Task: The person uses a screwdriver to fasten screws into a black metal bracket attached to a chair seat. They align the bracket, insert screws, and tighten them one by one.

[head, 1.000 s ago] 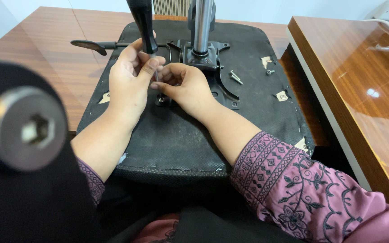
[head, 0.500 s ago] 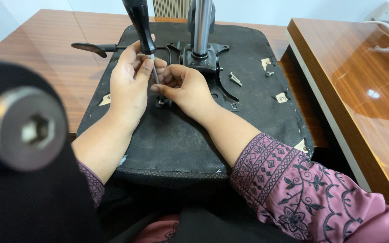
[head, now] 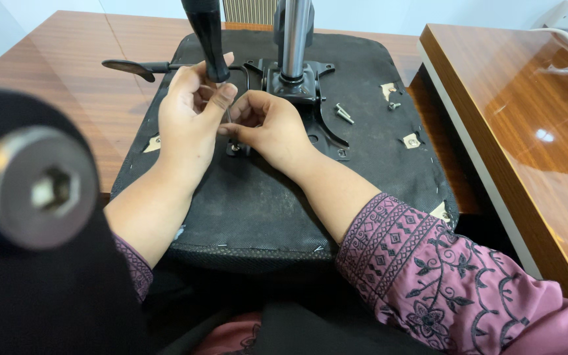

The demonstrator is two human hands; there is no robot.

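Upturned office chair seat (head: 258,210), black fabric underside facing up, lies on a brown wooden table (head: 54,72). Left hand (head: 189,121) closed around the black handle of a screwdriver (head: 208,39), thumb and fingers pinching low on the tool where the thin metal shaft (head: 229,118) drops toward the seat. Shaft tip sits at a bolt (head: 235,148) in the seat, just left of the black metal mounting plate (head: 297,92). Right hand (head: 267,125) curled, fingertips pinched on the shaft just beside the left thumb; the two hands touch. Chrome gas-lift column (head: 295,36) stands upright from the plate, far centre. Black lever (head: 133,66) sticks out left from the plate, beyond the left hand. Two loose screws (head: 344,113) lie on the seat right of the plate, well apart from the hands. Second glossy wooden table (head: 534,131) at right. Near left, blurred black chair part with a hex-socket bolt (head: 41,189), close to the camera. Right sleeve (head: 442,276) purple with a dark pattern.
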